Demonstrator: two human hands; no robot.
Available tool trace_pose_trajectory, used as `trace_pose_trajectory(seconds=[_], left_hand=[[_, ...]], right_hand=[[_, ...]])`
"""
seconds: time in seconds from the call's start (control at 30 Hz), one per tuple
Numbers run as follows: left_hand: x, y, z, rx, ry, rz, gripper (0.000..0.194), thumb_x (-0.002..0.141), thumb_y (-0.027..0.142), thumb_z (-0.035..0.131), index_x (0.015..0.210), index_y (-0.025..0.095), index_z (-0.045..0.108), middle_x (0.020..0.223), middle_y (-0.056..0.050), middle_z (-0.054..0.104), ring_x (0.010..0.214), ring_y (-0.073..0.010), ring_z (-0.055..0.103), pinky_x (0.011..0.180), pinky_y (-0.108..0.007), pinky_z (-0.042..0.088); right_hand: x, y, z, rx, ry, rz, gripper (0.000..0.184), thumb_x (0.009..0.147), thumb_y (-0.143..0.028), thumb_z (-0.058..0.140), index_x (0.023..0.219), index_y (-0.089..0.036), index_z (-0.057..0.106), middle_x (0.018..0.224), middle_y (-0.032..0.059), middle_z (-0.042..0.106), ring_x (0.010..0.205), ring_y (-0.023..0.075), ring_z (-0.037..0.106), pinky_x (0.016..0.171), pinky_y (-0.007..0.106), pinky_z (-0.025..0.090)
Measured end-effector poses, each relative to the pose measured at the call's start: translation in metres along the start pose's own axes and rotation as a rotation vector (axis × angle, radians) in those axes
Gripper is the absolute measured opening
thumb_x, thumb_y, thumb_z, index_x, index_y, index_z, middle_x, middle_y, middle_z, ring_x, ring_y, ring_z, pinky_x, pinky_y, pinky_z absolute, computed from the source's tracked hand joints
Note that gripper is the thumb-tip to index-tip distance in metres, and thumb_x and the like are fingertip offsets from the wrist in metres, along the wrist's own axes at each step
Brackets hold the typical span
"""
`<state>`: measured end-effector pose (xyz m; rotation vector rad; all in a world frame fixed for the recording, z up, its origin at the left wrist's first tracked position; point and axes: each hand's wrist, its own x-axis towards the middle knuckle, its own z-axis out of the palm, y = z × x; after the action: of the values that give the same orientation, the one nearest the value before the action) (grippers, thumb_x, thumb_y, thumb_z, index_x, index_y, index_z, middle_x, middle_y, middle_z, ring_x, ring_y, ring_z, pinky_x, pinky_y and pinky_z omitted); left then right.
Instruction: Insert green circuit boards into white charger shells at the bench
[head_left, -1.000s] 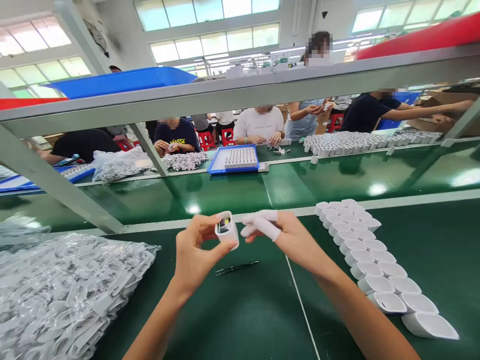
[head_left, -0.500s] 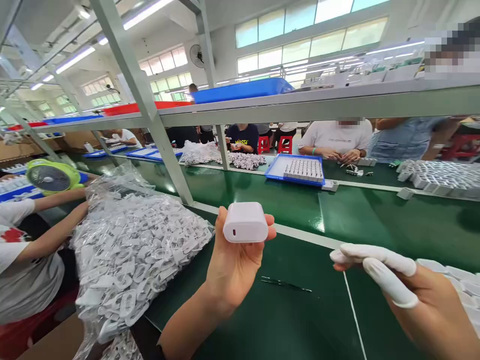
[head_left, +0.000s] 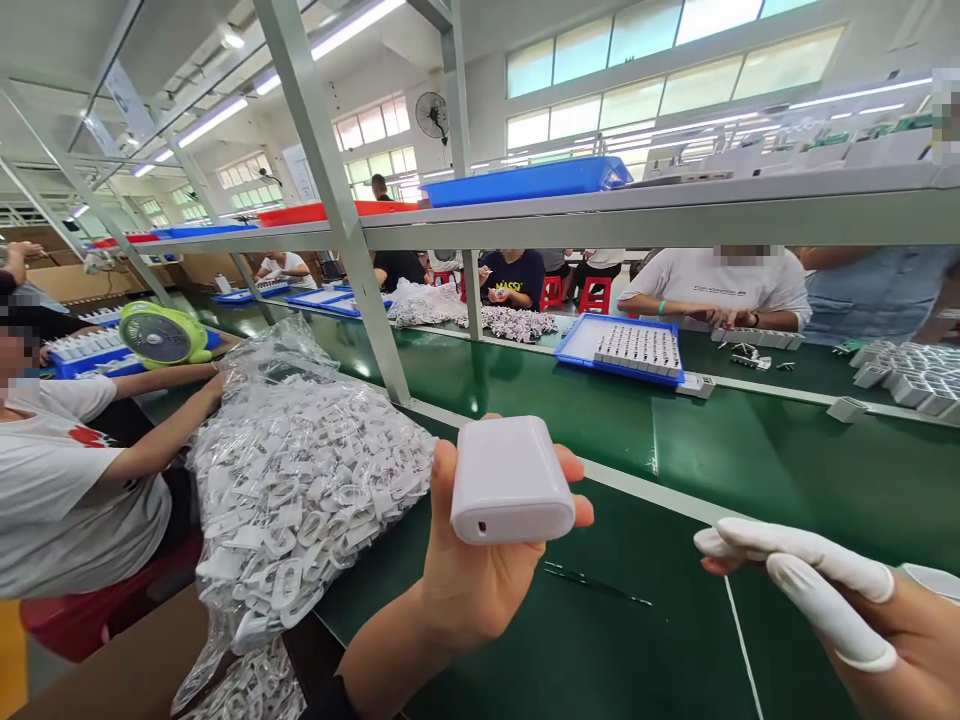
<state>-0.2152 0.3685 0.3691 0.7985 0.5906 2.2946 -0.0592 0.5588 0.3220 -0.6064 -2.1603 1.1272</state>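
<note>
A white charger with rounded edges and a small port slot on its near end rests in my left hand. My left thumb and fingers close around its sides, and it is held up above the green bench. To the right, my right hand hovers over the bench, apart from the charger. White finger cots cover its thumb and some fingers; thumb and fingers are extended with a gap between them, and nothing shows in it. Dark tweezers lie on the bench between my hands.
A clear plastic bag of white plastic parts stands at my left, beside a seated co-worker. Across the green belt sits a blue tray of small parts. A metal shelf frame rises in front. White housings lie at far right.
My left hand has brought the charger nearer and tilted it, showing more of its broad face. The view has swung left, shifting the scene rightward. My right hand keeps a similar pose.
</note>
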Motion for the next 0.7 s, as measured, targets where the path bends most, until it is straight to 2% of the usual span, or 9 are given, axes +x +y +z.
trace_pose_trajectory(seconds=[0.1,0.2,0.3,0.33,0.4,0.47,0.53,0.6,0.7], left_hand=[[-0.006,0.002,0.004,0.122,0.053,0.047,0.043,0.08,0.066,0.061,0.095,0.026,0.055,0.082,0.002,0.073,0.065,-0.0137,0.072,0.064,-0.022,0.062],[-0.007,0.002,0.003,0.183,0.028,0.081,0.046,0.082,0.07,0.054,0.095,0.027,0.049,0.082,0.002,0.071,0.063,-0.0142,0.07,0.06,-0.024,0.061],[0.019,-0.007,-0.016,0.341,-0.092,0.08,0.059,0.072,0.08,0.056,0.089,0.026,0.042,0.089,0.0,0.071,0.071,-0.0185,0.071,0.063,-0.029,0.059],[0.035,-0.014,-0.026,0.46,-0.134,0.074,0.069,0.061,0.085,0.06,0.087,0.025,0.04,0.09,-0.003,0.071,0.076,-0.0217,0.071,0.064,-0.031,0.058],[0.073,-0.035,-0.053,0.726,-0.112,-0.018,0.08,0.052,0.083,0.069,0.097,0.023,0.042,0.1,-0.008,0.07,0.093,-0.0259,0.069,0.076,-0.035,0.057],[0.109,-0.064,-0.081,0.831,-0.093,-0.098,0.07,0.064,0.065,0.077,0.106,0.02,0.045,0.107,-0.011,0.068,0.097,-0.0237,0.067,0.084,-0.037,0.055],[0.136,-0.096,-0.105,0.964,-0.077,-0.192,0.046,0.083,0.047,0.068,0.112,0.015,0.052,0.11,-0.01,0.065,0.095,-0.0206,0.065,0.086,-0.041,0.055],[0.15,-0.124,-0.123,1.102,-0.073,-0.267,0.034,0.091,0.037,0.06,0.116,0.014,0.056,0.112,-0.009,0.062,0.097,-0.0198,0.063,0.087,-0.042,0.054],[0.156,-0.15,-0.14,1.281,-0.093,-0.324,0.034,0.092,0.034,0.059,0.12,0.014,0.056,0.116,-0.009,0.061,0.101,-0.0206,0.062,0.089,-0.043,0.054]], right_hand=[[-0.005,-0.009,0.003,-0.002,0.071,0.005,0.026,0.086,-0.064,0.055,0.083,-0.046,0.073,0.08,0.0056,0.074,0.084,0.0296,0.069,0.09,0.049,0.053],[-0.003,-0.008,0.002,-0.026,0.029,-0.067,0.029,0.086,-0.063,0.055,0.084,-0.041,0.076,0.079,0.0073,0.075,0.08,0.0286,0.071,0.08,0.044,0.059],[0.004,-0.007,-0.002,-0.101,0.063,-0.242,0.027,0.088,-0.058,0.055,0.082,-0.041,0.076,0.073,0.0015,0.075,0.069,0.0237,0.073,0.066,0.032,0.063],[0.006,-0.008,-0.005,-0.131,0.097,-0.308,0.025,0.089,-0.055,0.054,0.082,-0.041,0.075,0.071,-0.0017,0.075,0.067,0.0214,0.073,0.063,0.028,0.063],[0.007,-0.012,-0.011,-0.173,0.148,-0.425,0.022,0.091,-0.046,0.053,0.085,-0.04,0.073,0.071,-0.0069,0.075,0.065,0.0173,0.073,0.06,0.021,0.062],[0.004,-0.016,-0.021,-0.204,0.167,-0.487,0.019,0.093,-0.038,0.052,0.092,-0.038,0.071,0.074,-0.0087,0.075,0.066,0.0148,0.073,0.061,0.017,0.061],[-0.004,-0.017,-0.034,-0.268,0.165,-0.523,0.019,0.094,-0.033,0.051,0.096,-0.035,0.07,0.077,-0.0082,0.076,0.069,0.0144,0.074,0.063,0.016,0.06],[-0.017,-0.012,-0.049,-0.409,0.141,-0.552,0.019,0.094,-0.031,0.052,0.1,-0.035,0.069,0.083,-0.0077,0.076,0.075,0.0156,0.074,0.063,0.017,0.06],[-0.044,0.014,-0.08,-0.626,0.145,-0.592,0.021,0.094,-0.034,0.05,0.107,-0.037,0.066,0.092,-0.0067,0.076,0.079,0.0181,0.074,0.062,0.021,0.061]])
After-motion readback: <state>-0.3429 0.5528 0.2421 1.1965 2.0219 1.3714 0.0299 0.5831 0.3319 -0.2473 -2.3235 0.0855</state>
